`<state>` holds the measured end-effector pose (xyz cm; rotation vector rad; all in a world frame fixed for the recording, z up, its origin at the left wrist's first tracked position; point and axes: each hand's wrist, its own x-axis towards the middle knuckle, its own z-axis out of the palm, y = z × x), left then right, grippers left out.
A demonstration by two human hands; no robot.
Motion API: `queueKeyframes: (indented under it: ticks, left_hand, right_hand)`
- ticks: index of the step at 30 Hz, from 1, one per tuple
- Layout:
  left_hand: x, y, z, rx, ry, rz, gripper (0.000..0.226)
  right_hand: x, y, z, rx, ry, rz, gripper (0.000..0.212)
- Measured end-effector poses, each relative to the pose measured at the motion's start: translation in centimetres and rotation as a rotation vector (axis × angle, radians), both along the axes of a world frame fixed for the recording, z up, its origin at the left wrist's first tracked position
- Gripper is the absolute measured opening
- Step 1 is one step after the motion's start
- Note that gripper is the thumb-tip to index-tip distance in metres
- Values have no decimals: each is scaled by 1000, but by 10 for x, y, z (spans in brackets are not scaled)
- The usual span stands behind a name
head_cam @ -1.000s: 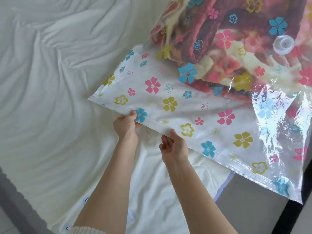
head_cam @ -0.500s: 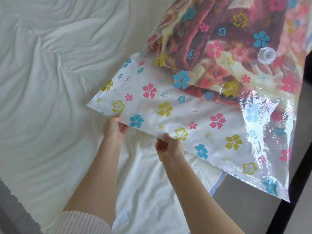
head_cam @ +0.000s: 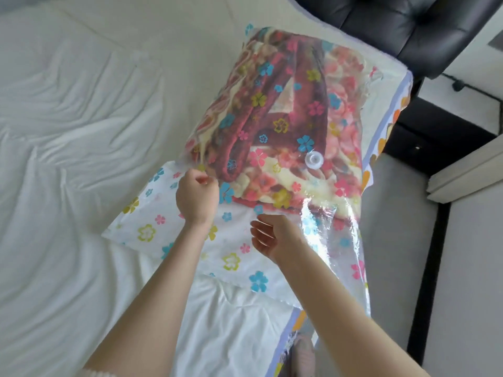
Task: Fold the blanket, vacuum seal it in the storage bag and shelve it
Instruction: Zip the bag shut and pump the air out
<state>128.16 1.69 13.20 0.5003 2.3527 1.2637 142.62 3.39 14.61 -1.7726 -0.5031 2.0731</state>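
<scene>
Left hand (head_cam: 196, 197) has fingers curled over the storage bag (head_cam: 190, 240), just at the near-left corner of the blanket bulge; looks like a pinch on the plastic there, but the fingertips are hidden behind the knuckles, so actual contact can't be confirmed. Right hand (head_cam: 268, 238) is loose, palm turned inward, fingers relaxed and slightly spread, holding nothing; it sits just above the flat part of the bag, near the blanket's front edge. Bag is clear plastic with pink, blue and yellow flower print, lying on the bed (head_cam: 68, 159). Folded blanket (head_cam: 272, 110), red/pink/cream floral, fills the far half of the bag. Near half of the bag is flat and lies on the white sheet, its right edge glaring in the light. Round white valve (head_cam: 313, 160) sits on top of the bag, over the blanket, right of the left hand. Black tufted headboard (head_cam: 408, 25) at top right; grey floor (head_cam: 402, 227) along the right side of the bed.
</scene>
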Motion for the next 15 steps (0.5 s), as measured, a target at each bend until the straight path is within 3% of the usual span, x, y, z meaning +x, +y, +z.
queueKeyframes:
  ticks: [9, 15]
  left_hand:
    - [111, 129, 61, 63, 186, -365, 5]
    - [197, 247, 68, 55, 269, -418, 9]
  right_hand:
    - [116, 126, 75, 164, 10, -100, 9]
    - [207, 256, 103, 268, -13, -125, 7]
